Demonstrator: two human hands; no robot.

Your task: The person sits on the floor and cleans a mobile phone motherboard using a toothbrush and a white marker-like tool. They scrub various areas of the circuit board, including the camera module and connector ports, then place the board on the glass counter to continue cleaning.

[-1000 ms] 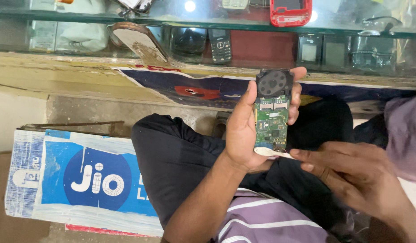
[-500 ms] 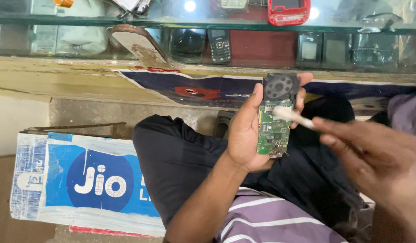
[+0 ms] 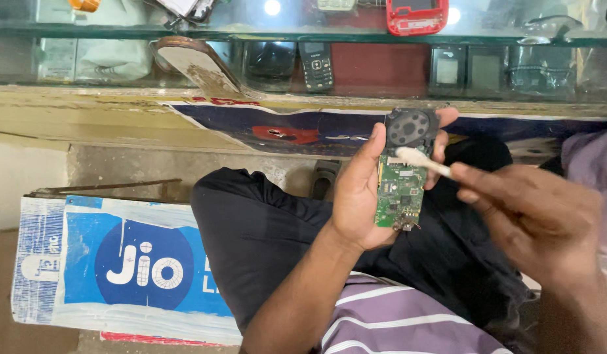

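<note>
1. Gripping the green circuit board (image 3: 400, 193) upright, the left hand (image 3: 362, 190) had its fingers curled round the back and its thumb along the board's left edge, out over the lap in dark trousers (image 3: 264, 242).
2. A round dark speaker part (image 3: 409, 128) sat at the board's top end, with fingertips showing beside it.
3. The right hand (image 3: 533, 219) was pinched shut on a thin white stick (image 3: 424, 162), its pale tip touching the board just under the speaker part.
4. The glass display case (image 3: 303, 33) ran along the top edge: inside it, a small dark keypad phone (image 3: 316, 65) stood upright, with dark phones and screens lined up toward its right end.
5. A red phone shell (image 3: 416, 14) lay on the glass top.
6. A blue and white cardboard box (image 3: 120, 262) lay on the floor by the left knee; what it held could not be told.
</note>
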